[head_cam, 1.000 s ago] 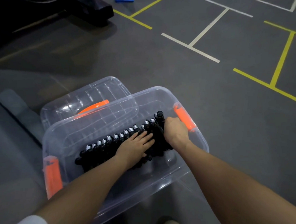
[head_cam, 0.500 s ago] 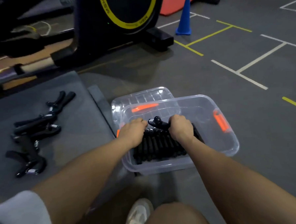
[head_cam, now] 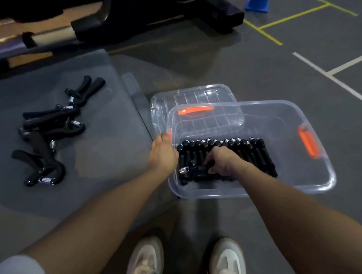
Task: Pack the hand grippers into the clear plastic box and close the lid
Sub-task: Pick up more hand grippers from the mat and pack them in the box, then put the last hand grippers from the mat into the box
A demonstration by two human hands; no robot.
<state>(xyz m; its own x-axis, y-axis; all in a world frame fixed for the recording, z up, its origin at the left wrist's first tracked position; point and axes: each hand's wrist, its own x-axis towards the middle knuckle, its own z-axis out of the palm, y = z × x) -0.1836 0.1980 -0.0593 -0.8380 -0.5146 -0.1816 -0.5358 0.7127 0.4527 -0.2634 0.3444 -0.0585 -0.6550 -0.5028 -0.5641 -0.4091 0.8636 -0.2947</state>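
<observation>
A: Where is the right hand [head_cam: 223,162]?

B: Inside the clear plastic box [head_cam: 316,184], fingers curled around a black hand gripper [head_cam: 195,170] lying on top of the packed row [head_cam: 250,152] — its spring points toward the left hand [head_cam: 163,153].

A: And the left one?

B: It is at the box's left rim. Its fingers bend over the edge, but I cannot tell if they really hold it.

A: The lid [head_cam: 192,98]?

B: Beyond both hands, flat on the floor, partly under the box — the box is not closed.

A: More grippers?

B: Yes, a loose pile [head_cam: 47,131] on the grey mat [head_cam: 105,153], well to the left of the left hand.
</observation>
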